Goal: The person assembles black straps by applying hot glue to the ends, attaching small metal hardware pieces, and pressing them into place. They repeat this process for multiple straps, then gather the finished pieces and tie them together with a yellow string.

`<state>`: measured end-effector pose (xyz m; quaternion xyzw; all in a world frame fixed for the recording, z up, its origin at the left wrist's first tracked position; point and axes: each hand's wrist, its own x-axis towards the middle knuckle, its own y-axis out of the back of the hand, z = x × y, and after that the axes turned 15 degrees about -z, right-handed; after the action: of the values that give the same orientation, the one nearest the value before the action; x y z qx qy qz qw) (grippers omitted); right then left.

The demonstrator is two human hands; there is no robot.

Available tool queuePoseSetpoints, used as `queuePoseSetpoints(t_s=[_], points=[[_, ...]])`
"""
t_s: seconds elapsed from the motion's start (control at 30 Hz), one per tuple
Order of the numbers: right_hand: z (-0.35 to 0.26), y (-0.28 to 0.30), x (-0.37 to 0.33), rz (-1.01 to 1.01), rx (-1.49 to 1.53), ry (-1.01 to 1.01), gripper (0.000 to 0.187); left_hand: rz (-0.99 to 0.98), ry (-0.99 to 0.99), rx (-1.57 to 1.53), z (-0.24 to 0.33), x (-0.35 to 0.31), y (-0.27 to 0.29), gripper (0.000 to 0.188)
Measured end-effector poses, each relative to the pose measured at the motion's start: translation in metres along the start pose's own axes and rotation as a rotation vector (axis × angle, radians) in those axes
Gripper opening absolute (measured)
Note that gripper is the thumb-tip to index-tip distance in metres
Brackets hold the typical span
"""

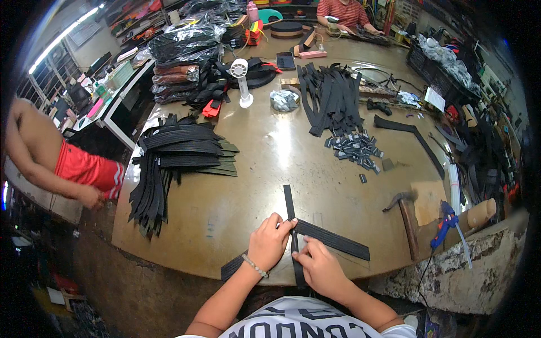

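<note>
The narrow black strap lies at the near edge of the brown tabletop, running away from the person, with one end showing beyond the fingers and the rest coming back toward the body. A wide ribbed black band slants off to the right from where the hands work, and another black length shows to the left, partly under the forearm (whether the two are one piece, I cannot tell, as the fingers cover the join).

The left grip is closed, pinching the narrow strap at the crossing. The right grip has its thumb and a fingertip at the strap just below; I cannot tell whether they clamp it or only touch it.

To handle this well, I would let the left grip be the anchor, pressing the crossing firmly to the tabletop so neither layer creeps. The right would do the fine work: flatten any twist, line up the edges, and pull lightly, since a hard tug would likely skew the crossing. The hammer and the blue glue gun lie well apart from the hands, leaving the elbows room.
</note>
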<state>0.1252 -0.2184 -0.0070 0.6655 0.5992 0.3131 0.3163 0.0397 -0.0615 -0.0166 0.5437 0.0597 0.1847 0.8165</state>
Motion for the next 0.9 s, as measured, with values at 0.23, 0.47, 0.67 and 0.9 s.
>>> queuePoseSetpoints(t_s=[0.23,0.47,0.67,0.9], points=[[0.003,0.032,-0.056,-0.356,0.381,0.174,0.027,-0.073,0.023,0.075,0.006,-0.004,0.010,0.027],[0.127,0.079,-0.181,1.398,0.171,-0.868,0.029,-0.084,0.070,0.044,0.015,-0.002,0.015,0.042],[0.197,0.101,-0.217,1.128,0.038,-0.754,0.068,0.065,0.292,-0.173,0.028,-0.015,0.028,0.032],[0.155,0.169,-0.153,0.765,-0.341,-1.128,0.040,-0.019,0.193,-0.071,0.013,-0.015,0.009,0.024]])
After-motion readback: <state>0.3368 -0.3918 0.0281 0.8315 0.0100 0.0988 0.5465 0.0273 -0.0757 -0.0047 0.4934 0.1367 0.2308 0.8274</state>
